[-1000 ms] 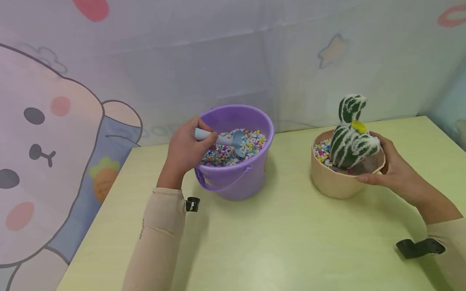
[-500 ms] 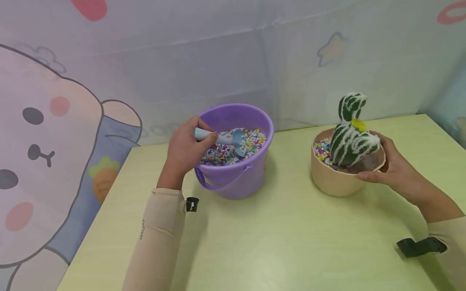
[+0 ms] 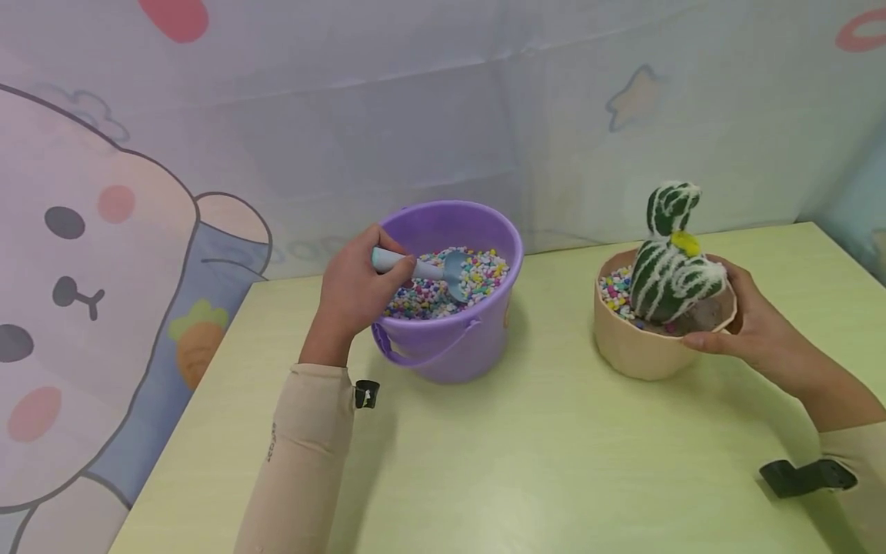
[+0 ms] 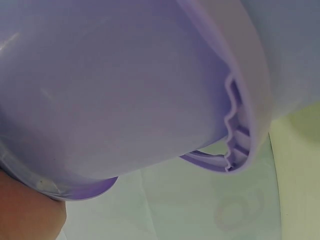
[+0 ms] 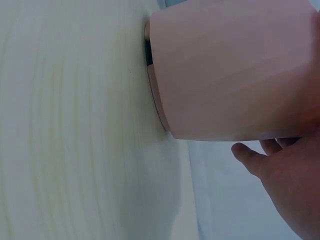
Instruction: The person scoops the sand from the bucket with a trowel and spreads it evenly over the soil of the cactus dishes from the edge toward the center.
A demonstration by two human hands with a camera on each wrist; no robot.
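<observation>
My left hand (image 3: 358, 283) grips a light blue toy scoop (image 3: 429, 269) by its handle, over the left rim of a purple bucket (image 3: 457, 350). The scoop's blade lies against small multicoloured pebbles (image 3: 484, 271) inside the bucket. My right hand (image 3: 768, 327) holds the right rim of a beige pot (image 3: 640, 350), thumb at the front; some of its fingers are hidden behind the pot in the head view. A green cactus (image 3: 661, 281) with white yarn lines and a yellow flower leans in the pot. Pebbles lie on the pot's left side, and a greyish patch shows at right.
Both containers stand on a pale yellow-green table (image 3: 526, 462), near its back edge. A fabric backdrop (image 3: 388, 115) with a printed bear hangs behind and to the left. The bucket's handle (image 4: 245, 125) hangs down at its front.
</observation>
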